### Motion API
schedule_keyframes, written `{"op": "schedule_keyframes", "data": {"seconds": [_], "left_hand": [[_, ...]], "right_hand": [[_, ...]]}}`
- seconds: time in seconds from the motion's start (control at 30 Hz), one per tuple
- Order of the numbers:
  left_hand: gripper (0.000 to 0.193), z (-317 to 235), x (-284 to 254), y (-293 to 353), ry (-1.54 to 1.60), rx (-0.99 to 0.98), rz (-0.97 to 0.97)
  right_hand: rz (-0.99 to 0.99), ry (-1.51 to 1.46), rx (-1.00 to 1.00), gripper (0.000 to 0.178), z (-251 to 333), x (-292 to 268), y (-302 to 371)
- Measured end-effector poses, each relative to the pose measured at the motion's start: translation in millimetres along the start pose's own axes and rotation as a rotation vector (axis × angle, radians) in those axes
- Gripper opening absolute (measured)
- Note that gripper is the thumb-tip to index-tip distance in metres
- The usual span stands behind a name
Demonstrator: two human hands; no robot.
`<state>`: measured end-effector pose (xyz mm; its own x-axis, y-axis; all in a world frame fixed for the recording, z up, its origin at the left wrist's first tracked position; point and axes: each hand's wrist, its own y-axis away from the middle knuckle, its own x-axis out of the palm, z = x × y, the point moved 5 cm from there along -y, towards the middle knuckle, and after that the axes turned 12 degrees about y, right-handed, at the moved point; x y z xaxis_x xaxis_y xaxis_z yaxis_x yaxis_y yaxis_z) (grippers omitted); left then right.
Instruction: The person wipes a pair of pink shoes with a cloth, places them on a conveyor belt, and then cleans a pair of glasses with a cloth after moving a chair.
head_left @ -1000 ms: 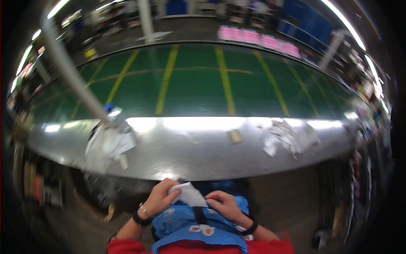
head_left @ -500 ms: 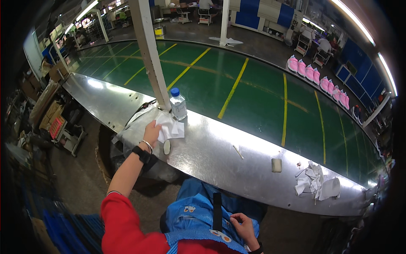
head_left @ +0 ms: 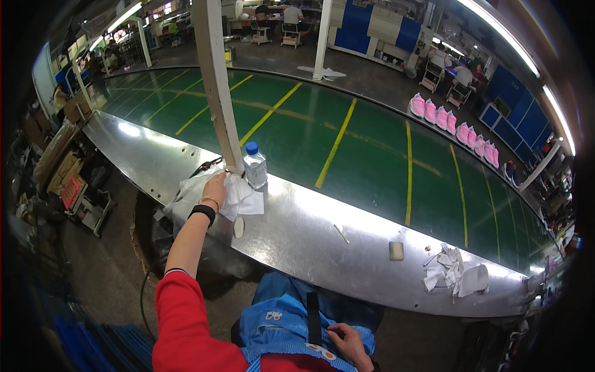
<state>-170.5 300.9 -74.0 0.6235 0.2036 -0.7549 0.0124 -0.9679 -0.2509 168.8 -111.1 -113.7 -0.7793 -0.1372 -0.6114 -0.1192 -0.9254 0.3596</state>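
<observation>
My left hand (head_left: 214,187) reaches out over a heap of white cloth pieces (head_left: 238,192) at the foot of a post. It touches the heap's left side; its fingertips are hidden, so I cannot tell whether it grips a piece. A clear bottle with a blue cap (head_left: 255,166) stands just right of the cloth. Closer to me lies a small pale oval pad (head_left: 239,227). My right hand (head_left: 348,344) rests low at my blue apron (head_left: 273,310), loosely curled with its fingers a little apart, and nothing shows in it.
The metal ledge (head_left: 297,229) borders a green belt (head_left: 372,149) with yellow lines. On the ledge lie a thin white stick (head_left: 342,234), a beige block (head_left: 396,251) and crumpled white scraps (head_left: 455,273). A post (head_left: 217,87) rises beside the bottle. Pink shoes (head_left: 443,118) line the far side.
My left hand has shifted from the middle of the white cloth to its left, far side, and the cloth lies flatter. My right hand stays at the apron. The whole view has shifted slightly.
</observation>
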Motion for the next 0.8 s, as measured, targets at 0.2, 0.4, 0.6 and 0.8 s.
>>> {"op": "schedule_keyframes", "data": {"seconds": [0.2, 0.4, 0.6, 0.8], "left_hand": [[0.033, -10.1, -13.9, -6.7, -0.378, 0.089, -0.093], [0.044, 9.5, 8.3, -28.1, -0.280, -0.156, 0.096], [0.049, 74.0, 7.7, -46.9, -0.401, -0.021, 0.080], [0.030, 75.6, 30.4, -78.6, -0.570, 0.068, -0.001]], "right_hand": [[-0.019, -0.013, -0.029, 0.020, 7.8, -0.3, -3.9], [-0.065, 0.047, -0.049, 0.021, -1.4, -8.9, -3.5], [-0.040, -0.012, -0.155, 0.020, 3.4, -9.2, -11.8], [-0.090, -0.114, -0.123, 0.019, -5.6, -1.7, -2.5]]}}
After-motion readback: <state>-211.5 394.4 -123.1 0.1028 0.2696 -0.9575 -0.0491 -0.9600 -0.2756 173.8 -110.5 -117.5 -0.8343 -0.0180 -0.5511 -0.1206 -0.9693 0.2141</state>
